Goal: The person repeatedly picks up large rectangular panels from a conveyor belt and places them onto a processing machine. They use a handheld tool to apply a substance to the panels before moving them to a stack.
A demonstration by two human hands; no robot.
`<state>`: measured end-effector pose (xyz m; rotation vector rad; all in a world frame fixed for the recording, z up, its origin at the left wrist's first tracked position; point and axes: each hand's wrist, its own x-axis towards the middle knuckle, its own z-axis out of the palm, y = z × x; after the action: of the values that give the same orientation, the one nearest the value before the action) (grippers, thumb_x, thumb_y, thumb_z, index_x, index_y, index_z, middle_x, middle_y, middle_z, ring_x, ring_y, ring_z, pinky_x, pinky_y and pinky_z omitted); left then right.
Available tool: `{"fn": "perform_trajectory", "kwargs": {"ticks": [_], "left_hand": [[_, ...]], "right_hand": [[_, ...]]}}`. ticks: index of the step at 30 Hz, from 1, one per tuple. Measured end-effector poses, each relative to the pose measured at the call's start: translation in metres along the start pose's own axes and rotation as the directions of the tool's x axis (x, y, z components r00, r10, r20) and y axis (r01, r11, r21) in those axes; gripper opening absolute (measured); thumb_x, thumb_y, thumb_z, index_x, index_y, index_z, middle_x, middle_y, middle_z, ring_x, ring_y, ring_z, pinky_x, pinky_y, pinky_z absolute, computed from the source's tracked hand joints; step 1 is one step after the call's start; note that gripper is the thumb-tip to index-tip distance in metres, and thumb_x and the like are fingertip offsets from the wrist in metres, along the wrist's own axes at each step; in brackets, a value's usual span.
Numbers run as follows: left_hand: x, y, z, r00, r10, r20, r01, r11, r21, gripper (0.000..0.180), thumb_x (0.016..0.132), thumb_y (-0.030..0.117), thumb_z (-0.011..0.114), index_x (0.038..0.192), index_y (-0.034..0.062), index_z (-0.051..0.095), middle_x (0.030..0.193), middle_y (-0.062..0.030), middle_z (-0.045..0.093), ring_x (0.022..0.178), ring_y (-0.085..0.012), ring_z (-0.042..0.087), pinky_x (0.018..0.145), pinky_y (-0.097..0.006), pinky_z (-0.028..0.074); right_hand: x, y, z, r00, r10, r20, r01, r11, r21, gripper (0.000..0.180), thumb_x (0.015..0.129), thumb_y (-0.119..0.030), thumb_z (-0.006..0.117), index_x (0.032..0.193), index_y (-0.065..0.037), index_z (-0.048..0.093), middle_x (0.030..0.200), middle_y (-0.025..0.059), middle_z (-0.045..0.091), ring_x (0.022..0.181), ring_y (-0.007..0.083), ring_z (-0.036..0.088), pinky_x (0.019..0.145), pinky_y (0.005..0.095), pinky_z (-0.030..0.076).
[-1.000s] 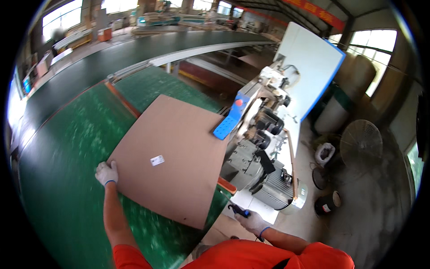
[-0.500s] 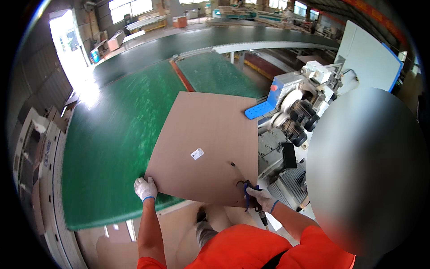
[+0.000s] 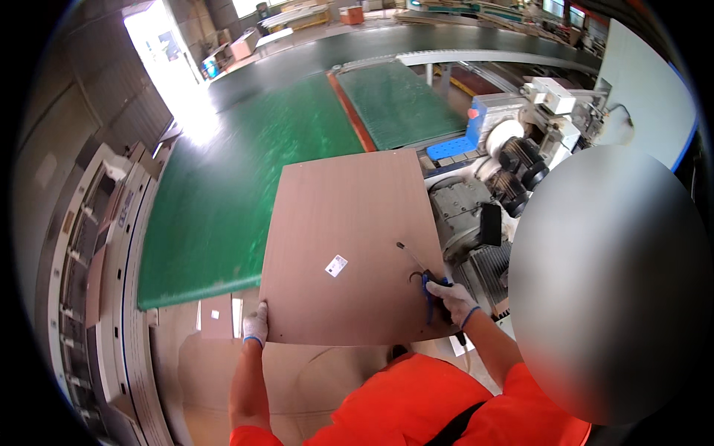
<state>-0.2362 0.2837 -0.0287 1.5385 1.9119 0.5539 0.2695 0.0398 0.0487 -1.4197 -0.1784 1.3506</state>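
Note:
A flat brown board (image 3: 349, 215) with a small white label (image 3: 335, 265) extends in front of me, its near part past the front edge of the green conveyor belt (image 3: 223, 223). My left hand (image 3: 256, 325), in a white glove, is closed on the board's left edge near the front corner. In my gloved right hand (image 3: 457, 303) is an air blow gun (image 3: 433, 288) with a blue trigger; its thin nozzle points away from me over the board. That hand is at the board's right edge; whether it also grips the board is hidden.
Right of the board stands a machine with motors (image 3: 520, 160), a blue perforated plate (image 3: 452, 148) and a metal housing (image 3: 457, 208). Along the left runs a long pale machine frame (image 3: 123, 290). Another brown panel (image 3: 216, 316) shows below the belt. A blurred round patch hides the right side.
The board has come toward me and off much of the green belt, turning slightly. Both hands moved with it, the right still holding the air blow gun. The view has swung left.

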Motion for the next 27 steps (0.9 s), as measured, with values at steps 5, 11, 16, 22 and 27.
{"fn": "perform_trajectory", "kwargs": {"ticks": [5,11,16,22,27], "left_hand": [[-0.14,-0.041,-0.09,0.974,-0.038,-0.224,0.079,0.981,0.177,0.067,0.098,0.054,0.063,0.084,-0.0101,0.072,0.076,-0.0335,0.065,0.07,-0.0436,0.065,0.073,-0.052,0.051],[-0.35,-0.082,-0.224,0.79,-0.307,-0.531,0.412,0.907,0.089,0.061,0.101,0.048,0.056,0.083,-0.0082,0.07,0.083,-0.0345,0.065,0.084,-0.05,0.067,0.078,-0.053,0.052],[-0.527,-0.128,-0.251,0.462,-0.48,-0.746,0.628,0.771,-0.107,0.057,0.103,0.045,0.054,0.083,-0.0062,0.07,0.086,-0.0323,0.066,0.088,-0.0504,0.065,0.08,-0.053,0.05],[-0.747,-0.189,-0.233,0.0,-0.563,-0.827,0.647,0.63,-0.429,0.054,0.103,0.04,0.057,0.077,-0.0071,0.064,0.07,-0.0285,0.061,0.066,-0.0403,0.061,0.068,-0.049,0.047],[-0.858,-0.198,-0.192,-0.295,-0.64,-0.71,0.705,0.356,-0.614,0.063,0.102,0.048,0.055,0.071,-0.0064,0.065,0.067,-0.0276,0.062,0.062,-0.0402,0.062,0.066,-0.052,0.046]], "right_hand": [[-0.015,0.033,0.024,0.993,-0.114,0.034,0.116,0.989,-0.087,0.036,0.086,-0.025,0.085,0.11,0.0,0.073,0.099,0.0051,0.071,0.087,0.0177,0.067,0.081,0.0336,0.054],[-0.015,0.102,0.139,0.931,-0.061,0.36,0.152,0.961,-0.23,0.029,0.083,-0.019,0.087,0.105,-0.004,0.074,0.094,0.0012,0.069,0.083,0.0122,0.063,0.077,0.0291,0.051],[-0.055,0.145,0.255,0.746,0.063,0.663,0.236,0.906,-0.352,0.024,0.085,-0.015,0.084,0.103,-0.002,0.075,0.093,-0.0011,0.067,0.08,0.0098,0.062,0.073,0.0284,0.051],[-0.222,0.203,0.384,0.409,0.351,0.842,0.387,0.769,-0.509,0.024,0.083,-0.024,0.085,0.088,-0.002,0.076,0.083,-0.0016,0.066,0.072,0.008,0.059,0.066,0.0275,0.046],[-0.31,0.284,0.424,0.203,0.487,0.849,0.415,0.743,-0.525,0.021,0.082,-0.02,0.087,0.076,-0.005,0.074,0.073,-0.0048,0.062,0.064,0.0062,0.053,0.057,0.0287,0.041]]}}
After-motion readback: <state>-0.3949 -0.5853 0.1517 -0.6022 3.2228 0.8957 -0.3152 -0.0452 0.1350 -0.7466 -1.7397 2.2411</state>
